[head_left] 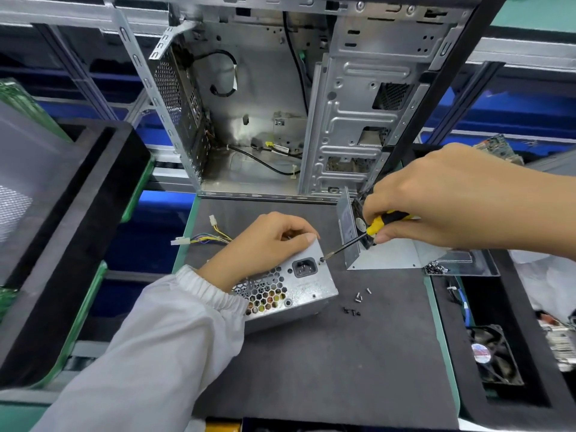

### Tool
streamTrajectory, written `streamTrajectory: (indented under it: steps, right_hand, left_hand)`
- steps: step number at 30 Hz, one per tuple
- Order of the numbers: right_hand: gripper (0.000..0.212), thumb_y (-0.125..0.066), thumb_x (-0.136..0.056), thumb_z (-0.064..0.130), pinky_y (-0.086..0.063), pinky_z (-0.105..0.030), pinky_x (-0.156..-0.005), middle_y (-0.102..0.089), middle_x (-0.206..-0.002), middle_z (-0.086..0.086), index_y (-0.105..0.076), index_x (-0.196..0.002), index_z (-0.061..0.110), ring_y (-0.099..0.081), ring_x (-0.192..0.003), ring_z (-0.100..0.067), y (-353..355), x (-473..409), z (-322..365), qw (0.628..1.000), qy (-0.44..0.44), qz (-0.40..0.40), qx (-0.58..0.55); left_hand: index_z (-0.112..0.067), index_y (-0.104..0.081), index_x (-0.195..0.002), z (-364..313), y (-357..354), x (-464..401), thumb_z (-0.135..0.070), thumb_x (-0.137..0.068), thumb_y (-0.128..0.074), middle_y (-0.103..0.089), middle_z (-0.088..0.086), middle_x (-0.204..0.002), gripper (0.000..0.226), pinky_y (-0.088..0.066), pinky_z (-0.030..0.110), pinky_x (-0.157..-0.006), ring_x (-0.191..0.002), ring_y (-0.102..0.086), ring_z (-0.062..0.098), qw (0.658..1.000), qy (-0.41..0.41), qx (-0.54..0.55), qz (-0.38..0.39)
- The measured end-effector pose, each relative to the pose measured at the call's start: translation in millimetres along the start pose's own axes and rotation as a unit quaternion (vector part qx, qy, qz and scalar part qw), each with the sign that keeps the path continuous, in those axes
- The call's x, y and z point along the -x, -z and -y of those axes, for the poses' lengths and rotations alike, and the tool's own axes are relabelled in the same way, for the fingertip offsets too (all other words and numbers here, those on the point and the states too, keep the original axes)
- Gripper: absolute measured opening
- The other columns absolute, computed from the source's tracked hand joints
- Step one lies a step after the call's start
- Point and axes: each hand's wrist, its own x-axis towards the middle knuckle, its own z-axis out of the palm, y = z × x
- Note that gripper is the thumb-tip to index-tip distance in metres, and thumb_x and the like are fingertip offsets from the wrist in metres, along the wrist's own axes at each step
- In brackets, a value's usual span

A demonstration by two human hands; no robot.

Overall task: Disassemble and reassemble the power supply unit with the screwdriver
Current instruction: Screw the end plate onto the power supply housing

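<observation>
Nearest to us, our white sleeve (162, 332) crosses a dark grey mat (343, 353) edged by a green bench top (442, 332). On that mat lies the power supply unit (299, 288), its honeycomb grille and power socket facing up toward us. Our left hand (265, 244) grips its far upper corner, fingers curled over the edge and thumb pressed on the face. Just right of the unit a few loose screws (358, 299) sit on the mat.

Our right hand (452, 201) pinches the yellow-and-black handle of the screwdriver (367, 232); its tip meets a screw beside the socket. Behind the shaft a bent metal cover (389, 254) rests on the mat, one panel standing up. Coloured wires (208, 236) trail off the unit's far side.

Black foam trays (78, 244) flank the mat; the right one holds a fan (495, 357). Farther back stands an open computer case (280, 98), with blue bins (498, 116) on metal shelving behind.
</observation>
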Motion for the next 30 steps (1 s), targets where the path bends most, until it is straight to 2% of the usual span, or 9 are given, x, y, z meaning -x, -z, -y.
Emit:
streamTrajectory:
  steps: [3, 7, 16, 20, 25, 30]
  right_hand:
    - [0.038, -0.021, -0.081, 0.064, -0.024, -0.018, -0.048, -0.056, -0.091, 0.024, -0.048, -0.099, 0.045, -0.045, -0.071, -0.004, -1.3, -1.8, 0.1, 1.0, 0.015, -0.002, -0.008]
    - [0.031, -0.029, -0.087, 0.064, -0.038, -0.023, -0.057, -0.057, -0.096, 0.023, -0.047, -0.102, 0.044, -0.054, -0.082, -0.004, -2.6, -4.5, 1.3, 0.999, 0.031, -0.006, -0.024]
    - [0.035, -0.025, -0.084, 0.065, -0.029, -0.021, -0.052, -0.057, -0.095, 0.023, -0.047, -0.103, 0.045, -0.05, -0.077, -0.003, -5.2, -6.5, 1.3, 0.999, 0.03, -0.017, -0.031]
    - [0.039, -0.022, -0.081, 0.066, -0.03, -0.021, -0.052, -0.058, -0.093, 0.024, -0.048, -0.101, 0.045, -0.05, -0.075, -0.002, -5.7, -6.6, -0.4, 0.998, 0.03, -0.021, -0.041]
    - [0.033, -0.028, -0.086, 0.065, -0.036, -0.021, -0.055, -0.058, -0.093, 0.023, -0.048, -0.102, 0.044, -0.054, -0.079, -0.002, -7.0, -8.1, 0.2, 0.998, 0.041, -0.025, -0.039]
    - [0.026, -0.032, -0.089, 0.064, -0.033, -0.019, -0.053, -0.057, -0.089, 0.022, -0.048, -0.097, 0.044, -0.051, -0.076, -0.003, -3.6, -9.1, 2.6, 0.998, 0.04, -0.023, -0.03]
  left_hand:
    - [-0.023, -0.074, -0.103, 1.0, -0.1, 1.4, -0.029, -0.093, -0.065, -0.072, -0.013, -0.086, 0.015, -0.05, 0.019, -0.074, -0.08, -0.064, -0.003, 1.0, -0.003, 0.025, 0.005]
    - [-0.026, -0.073, -0.101, 1.9, 0.0, 2.1, -0.035, -0.085, -0.073, -0.073, -0.012, -0.089, 0.018, -0.052, 0.027, -0.082, -0.088, -0.066, 0.002, 1.0, -0.005, 0.024, 0.009]
    - [-0.025, -0.072, -0.104, 0.3, 0.6, 2.3, -0.036, -0.084, -0.074, -0.073, -0.01, -0.091, 0.023, -0.053, 0.028, -0.082, -0.089, -0.066, 0.005, 1.0, -0.003, 0.018, 0.015]
    - [-0.024, -0.072, -0.104, -0.5, 0.9, 2.4, -0.036, -0.083, -0.075, -0.072, -0.01, -0.091, 0.024, -0.054, 0.028, -0.081, -0.087, -0.066, 0.004, 1.0, -0.003, 0.023, 0.017]
    - [-0.023, -0.072, -0.106, -0.7, 1.0, 2.2, -0.035, -0.083, -0.076, -0.072, -0.01, -0.093, 0.026, -0.055, 0.029, -0.081, -0.088, -0.066, 0.004, 0.999, -0.002, 0.026, 0.02]
    - [-0.022, -0.072, -0.106, -0.9, 0.9, 2.5, -0.033, -0.083, -0.076, -0.072, -0.009, -0.092, 0.026, -0.054, 0.029, -0.081, -0.088, -0.066, 0.006, 0.999, -0.001, 0.028, 0.022]
